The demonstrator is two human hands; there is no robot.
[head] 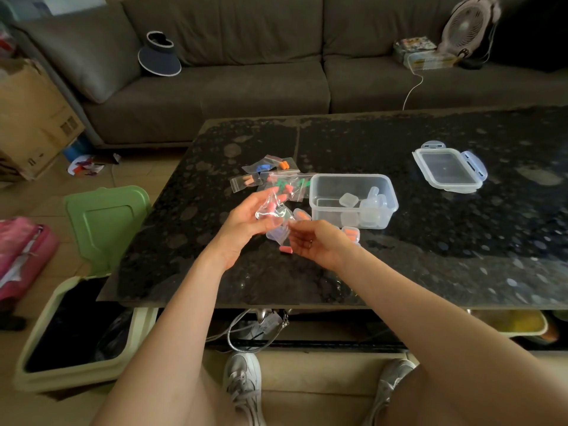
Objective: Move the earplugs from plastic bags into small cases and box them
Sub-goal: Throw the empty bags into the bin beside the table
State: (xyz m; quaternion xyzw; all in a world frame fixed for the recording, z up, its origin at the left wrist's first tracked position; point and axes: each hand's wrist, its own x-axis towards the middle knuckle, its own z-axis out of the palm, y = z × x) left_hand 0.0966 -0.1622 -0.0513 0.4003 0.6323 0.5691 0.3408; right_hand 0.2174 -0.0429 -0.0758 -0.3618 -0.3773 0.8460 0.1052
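Observation:
My left hand (246, 221) holds a small clear plastic bag (270, 210) with a pink earplug inside, above the dark table (430, 265). My right hand (313, 241) is just right of it, fingers curled at the bag's lower edge; what it pinches is hard to tell. A loose pink earplug (285, 249) lies on the table under the hands. Small cases with orange earplugs (352, 234) sit nearby. Several bags of earplugs (270, 173) lie behind. The clear plastic box (353, 199) holds several empty small cases.
The box's lid (447, 170) lies at the right on the table. An open bin with a green lid (101, 229) stands on the floor to the left. A grey sofa (246, 72) runs behind the table, with a visor hat and a fan on it.

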